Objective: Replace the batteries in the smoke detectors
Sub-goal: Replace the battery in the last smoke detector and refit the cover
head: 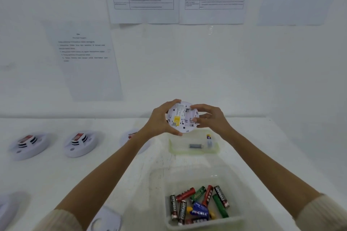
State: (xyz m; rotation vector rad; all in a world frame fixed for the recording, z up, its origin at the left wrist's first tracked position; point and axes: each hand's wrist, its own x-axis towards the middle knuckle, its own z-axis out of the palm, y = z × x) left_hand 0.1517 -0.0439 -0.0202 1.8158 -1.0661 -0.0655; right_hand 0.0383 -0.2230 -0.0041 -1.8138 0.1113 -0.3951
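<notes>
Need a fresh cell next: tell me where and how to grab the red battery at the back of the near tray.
Pinch the red battery across its middle, from above. It lies flat on top of the pile in the near tray, its sides exposed. Its ends sit close to neighbouring cells, so an end grip looks awkward.

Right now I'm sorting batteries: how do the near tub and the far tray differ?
The near tub is clear and holds a heap of mixed batteries; the far tray is green-tinted with only two. The tub sits nearest the person, the tray under the held detector. Both are open plastic.
</notes>
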